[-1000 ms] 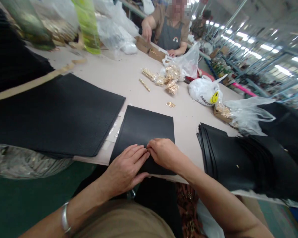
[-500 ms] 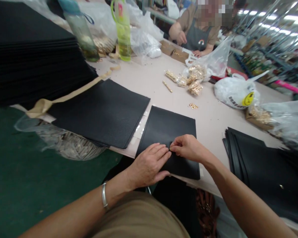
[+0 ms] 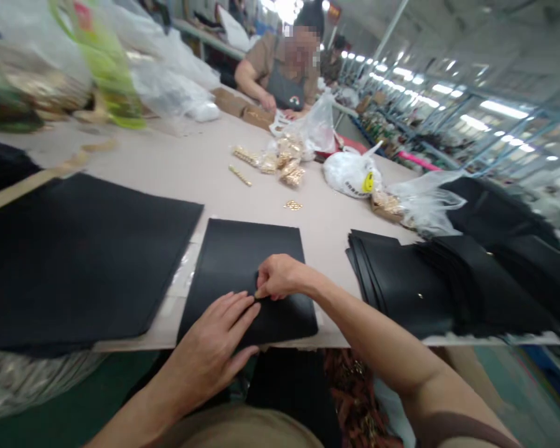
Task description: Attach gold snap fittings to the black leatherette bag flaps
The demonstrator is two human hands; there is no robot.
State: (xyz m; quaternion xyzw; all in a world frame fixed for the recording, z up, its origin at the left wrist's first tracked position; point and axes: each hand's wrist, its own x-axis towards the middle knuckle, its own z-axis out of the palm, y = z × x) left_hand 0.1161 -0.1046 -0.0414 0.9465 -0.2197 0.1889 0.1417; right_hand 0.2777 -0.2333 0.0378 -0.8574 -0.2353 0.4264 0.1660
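Note:
A black leather panel (image 3: 252, 255) lies flat on the table in front of me. My left hand (image 3: 214, 348) rests flat on its near part, fingers stretched out and together. My right hand (image 3: 280, 277) is pinched just beyond those fingertips, with a small gold piece (image 3: 257, 294) showing at its fingertips against the panel.
A large stack of black sheets (image 3: 74, 255) lies to the left and a fanned pile of black panels (image 3: 429, 286) to the right. Gold hardware (image 3: 280, 158) and white plastic bags (image 3: 352, 174) sit mid-table. Another person (image 3: 280, 81) works at the far end.
The camera has swung about, so the scene shifts. My hands stay together on the black panel; a small gold piece now shows at my right fingertips.

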